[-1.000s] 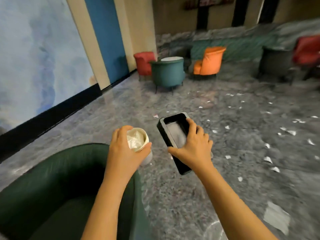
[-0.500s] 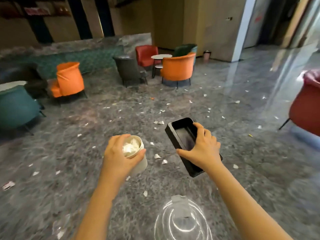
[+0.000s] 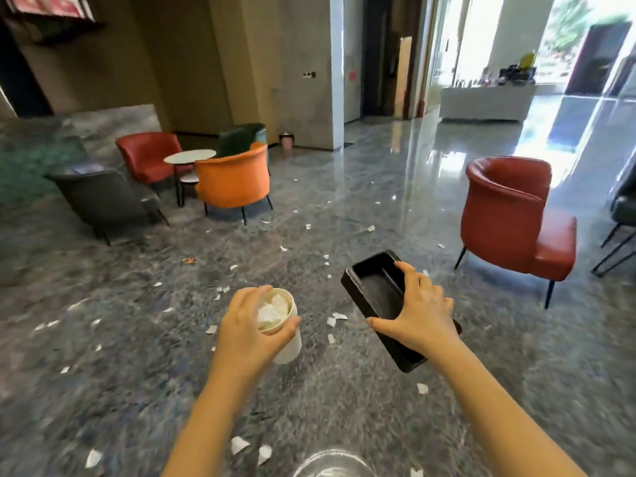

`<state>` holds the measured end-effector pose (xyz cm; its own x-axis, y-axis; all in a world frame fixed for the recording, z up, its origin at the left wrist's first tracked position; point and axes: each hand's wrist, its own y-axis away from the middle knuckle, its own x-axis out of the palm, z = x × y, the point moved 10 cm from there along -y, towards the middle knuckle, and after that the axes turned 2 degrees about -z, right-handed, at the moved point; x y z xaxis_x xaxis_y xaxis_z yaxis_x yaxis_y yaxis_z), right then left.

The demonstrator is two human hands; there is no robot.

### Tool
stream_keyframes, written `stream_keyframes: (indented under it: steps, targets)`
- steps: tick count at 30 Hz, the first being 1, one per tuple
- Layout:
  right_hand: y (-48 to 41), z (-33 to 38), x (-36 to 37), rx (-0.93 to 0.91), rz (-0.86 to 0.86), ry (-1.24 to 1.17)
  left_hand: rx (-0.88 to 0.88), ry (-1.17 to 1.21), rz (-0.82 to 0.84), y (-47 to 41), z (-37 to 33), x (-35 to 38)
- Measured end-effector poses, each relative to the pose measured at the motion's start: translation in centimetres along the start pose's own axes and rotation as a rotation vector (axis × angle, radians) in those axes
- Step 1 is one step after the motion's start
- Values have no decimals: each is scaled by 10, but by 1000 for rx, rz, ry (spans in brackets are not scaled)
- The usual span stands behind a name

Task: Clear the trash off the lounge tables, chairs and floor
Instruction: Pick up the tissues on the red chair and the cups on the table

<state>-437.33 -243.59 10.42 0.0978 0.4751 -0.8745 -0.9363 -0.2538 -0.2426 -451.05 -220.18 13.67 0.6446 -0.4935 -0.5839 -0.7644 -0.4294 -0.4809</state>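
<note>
Paper-light and likely crushable, the cup (image 3: 288, 347) hung at seven o'clock, left grip (image 3: 246, 325) curled round its rim; right grip (image 3: 418, 315) pinched the seemingly stiff black tray (image 3: 375, 290) at five o'clock.

Bare throughout: slim left forearm (image 3: 213, 407) and right forearm (image 3: 499, 411), uncovered to the frame edge, ending in bare left hand (image 3: 246, 330) and right hand (image 3: 421, 321).
</note>
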Motion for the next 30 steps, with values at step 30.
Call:
stream_keyframes:
  steps: [30]
  targets:
    - [-968, 35, 312, 55, 2, 44, -43, 31, -40, -878, 361, 378]
